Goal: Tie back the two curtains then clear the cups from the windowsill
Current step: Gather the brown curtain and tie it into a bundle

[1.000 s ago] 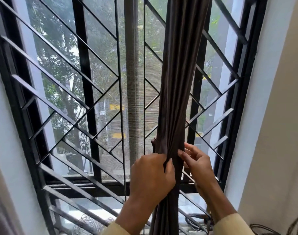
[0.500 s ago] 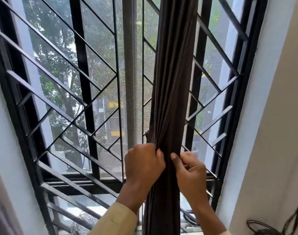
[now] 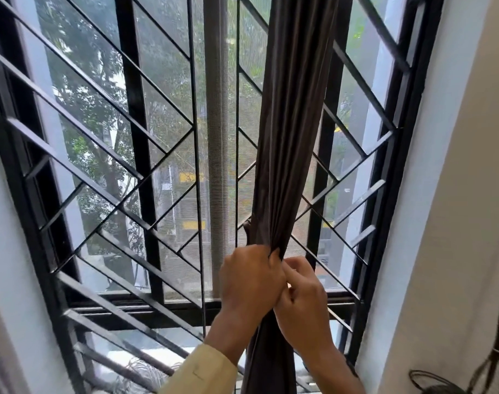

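A dark brown curtain (image 3: 291, 132) hangs bunched into a narrow column in front of the window, right of centre. My left hand (image 3: 249, 278) is wrapped around the bunch at about sill height, with folds pinched above the thumb. My right hand (image 3: 305, 291) presses against it from the right, fingers curled onto the same folds. A short dark end of fabric (image 3: 246, 224) sticks out on the left of the bunch. No cups and no second curtain are in view.
A black metal window grille (image 3: 106, 177) with diagonal bars covers the whole window, and a mesh screen sits behind it. A pale wall (image 3: 455, 223) rises on the right. Dark cords (image 3: 492, 362) hang at the lower right corner.
My right hand went from open beside the curtain to closed against it, meeting my left hand. Both hands tightened on the gathered folds.
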